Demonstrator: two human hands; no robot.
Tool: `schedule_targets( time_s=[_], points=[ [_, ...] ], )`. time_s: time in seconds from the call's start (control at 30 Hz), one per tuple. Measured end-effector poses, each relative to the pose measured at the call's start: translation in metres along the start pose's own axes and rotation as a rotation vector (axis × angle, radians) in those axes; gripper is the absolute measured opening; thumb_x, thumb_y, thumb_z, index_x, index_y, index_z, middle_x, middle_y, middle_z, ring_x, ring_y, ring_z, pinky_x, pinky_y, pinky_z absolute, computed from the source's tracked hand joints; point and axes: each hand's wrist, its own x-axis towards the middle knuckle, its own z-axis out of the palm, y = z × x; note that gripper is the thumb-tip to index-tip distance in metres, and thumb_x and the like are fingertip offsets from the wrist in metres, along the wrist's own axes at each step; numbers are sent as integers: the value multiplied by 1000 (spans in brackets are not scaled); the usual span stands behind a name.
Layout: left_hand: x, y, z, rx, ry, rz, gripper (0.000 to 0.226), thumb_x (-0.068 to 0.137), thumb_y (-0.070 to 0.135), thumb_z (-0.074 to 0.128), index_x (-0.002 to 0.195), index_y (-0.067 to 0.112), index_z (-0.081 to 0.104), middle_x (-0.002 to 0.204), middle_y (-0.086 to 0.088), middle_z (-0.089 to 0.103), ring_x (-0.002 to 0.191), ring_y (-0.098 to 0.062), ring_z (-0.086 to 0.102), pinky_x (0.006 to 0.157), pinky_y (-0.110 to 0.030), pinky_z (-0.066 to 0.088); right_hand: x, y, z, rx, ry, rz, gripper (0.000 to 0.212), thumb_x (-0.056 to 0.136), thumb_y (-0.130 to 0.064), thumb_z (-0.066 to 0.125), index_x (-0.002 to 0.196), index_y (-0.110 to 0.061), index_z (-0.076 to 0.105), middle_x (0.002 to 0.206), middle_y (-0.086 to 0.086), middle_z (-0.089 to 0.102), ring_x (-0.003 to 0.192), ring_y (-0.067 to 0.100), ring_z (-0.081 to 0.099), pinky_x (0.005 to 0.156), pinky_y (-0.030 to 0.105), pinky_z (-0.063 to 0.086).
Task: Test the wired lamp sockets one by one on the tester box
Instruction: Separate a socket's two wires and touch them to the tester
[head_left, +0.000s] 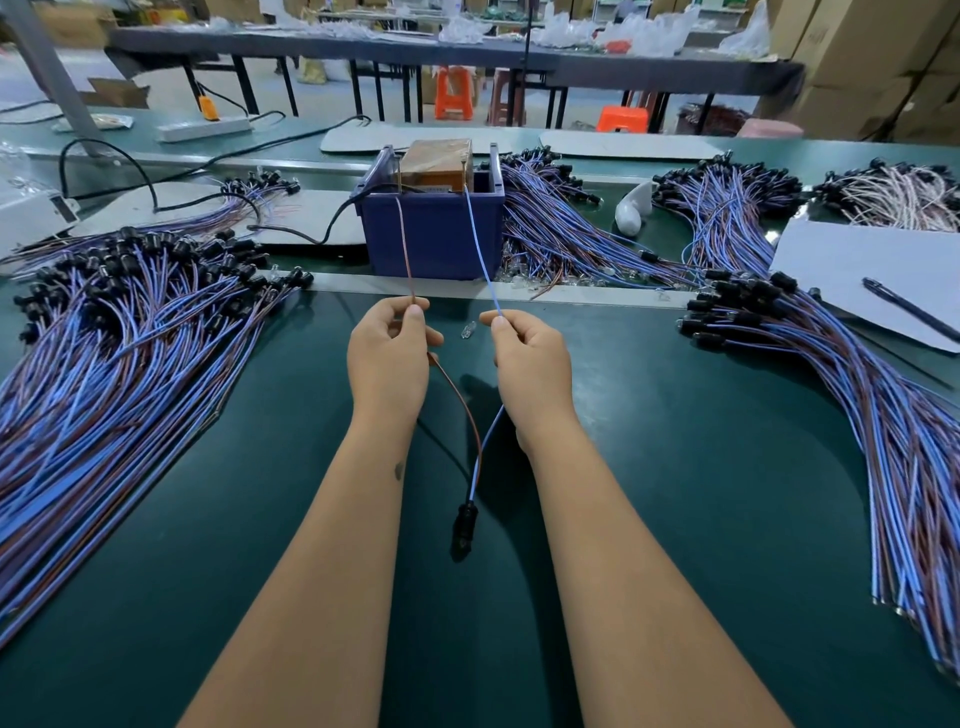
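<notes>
1. Nearest the camera: two bare forearms reaching forward over the green desk (675, 467), with a black lamp socket (464, 525) hanging between them above the desk top.
2. Left hand (387, 358) pinches the socket's brown wire (457, 395) between thumb and forefinger, other fingers curled in.
3. Right hand (530, 364) pinches the blue wire (488, 441) the same way, thumb on top.
4. Both wires run down from the hands and meet at the socket; their free ends run up and forward to the tester box (436, 163).
5. Tester box is brown/orange and sits inside a dark blue bin (434, 234) at the far edge of the work area. Brown lead reaches its left side, blue lead its right. Cannot tell if the tips actually make contact.
6. A small clear bulb (468, 329) lies on the desk between the two hands.
7. Left of the hands: big fanned pile of wired sockets (119, 332), blue and brown leads with black heads.
8. Right: another pile (831, 374), more bundles behind it.
9. Far right: white sheet (872, 270) with a pen (909, 309) on it.
10. A black cable (332, 218) runs to the bin from the left.
</notes>
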Motion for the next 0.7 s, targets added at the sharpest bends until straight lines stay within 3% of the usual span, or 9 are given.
schedule_targets(
  time_s=[0.37,0.7],
  points=[
    [0,1,0,-4,-4,10,18,101,18,48,98,24,65,69,6,65,59,2,58,57,-14,46,-2,-1,0,-19,-11,6,24,100,-22,45,102,-22,69,56,-10,44,47,3,36,55,26,38],
    [4,1,-1,-13,0,-6,19,101,17,47,96,24,65,69,5,65,56,-2,56,58,-15,46,-1,-1,0,-9,-13,3,24,100,-21,45,101,-22,69,54,-11,43,47,2,36,51,21,36]
  ],
)
